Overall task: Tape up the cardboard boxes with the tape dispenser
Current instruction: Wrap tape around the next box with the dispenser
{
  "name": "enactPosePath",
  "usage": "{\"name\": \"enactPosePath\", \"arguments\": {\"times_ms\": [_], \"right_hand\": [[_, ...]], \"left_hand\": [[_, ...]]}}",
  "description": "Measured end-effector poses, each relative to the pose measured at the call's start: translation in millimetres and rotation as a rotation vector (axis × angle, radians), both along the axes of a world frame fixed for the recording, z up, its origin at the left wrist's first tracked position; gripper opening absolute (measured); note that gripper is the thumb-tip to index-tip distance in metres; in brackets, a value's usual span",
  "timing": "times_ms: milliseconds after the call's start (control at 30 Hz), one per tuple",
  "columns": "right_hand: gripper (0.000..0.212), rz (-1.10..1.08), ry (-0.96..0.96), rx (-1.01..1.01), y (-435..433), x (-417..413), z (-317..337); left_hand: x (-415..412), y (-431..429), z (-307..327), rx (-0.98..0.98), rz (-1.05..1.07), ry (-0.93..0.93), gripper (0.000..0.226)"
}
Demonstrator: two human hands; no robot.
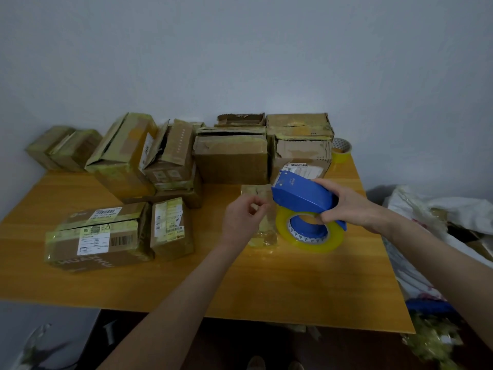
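Centre right: my right hand (344, 206) clamps the dispenser (304, 194); left hand (241, 218) pinches its tape end, I judge. Boxes (232, 158) upper left to centre: many taped, several flaps open.

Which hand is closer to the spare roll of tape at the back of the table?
Right. The right hand grips the blue tape dispenser, in front of the spare tape roll. The left hand is farther off, to the left.
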State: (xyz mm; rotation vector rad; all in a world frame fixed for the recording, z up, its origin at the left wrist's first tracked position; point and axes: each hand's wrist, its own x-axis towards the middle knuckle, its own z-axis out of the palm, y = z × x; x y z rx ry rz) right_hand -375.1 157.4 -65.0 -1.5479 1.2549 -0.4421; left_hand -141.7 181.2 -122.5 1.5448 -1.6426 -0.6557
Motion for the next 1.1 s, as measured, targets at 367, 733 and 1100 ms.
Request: {"name": "enactPosePath", "arguments": {"times_ms": [367,733,1100], "right_hand": [[0.07,0.008,-0.01,0.013,2.0,0.9,0.0],[0.069,0.022,-0.005,0.01,0.4,8.6,0.8],[0.069,0.071,0.055,0.046,-0.8,12.9,1.0]], "left_hand": [[-13.0,3.5,-6.4,0.282,-0.074,0.281,0.014],[-6.4,-1.5,-4.1,0.208,-0.004,0.211,0.003],[21.4,-13.9,-7.1,-0.49,-0.166,-0.713,0.014]]}}
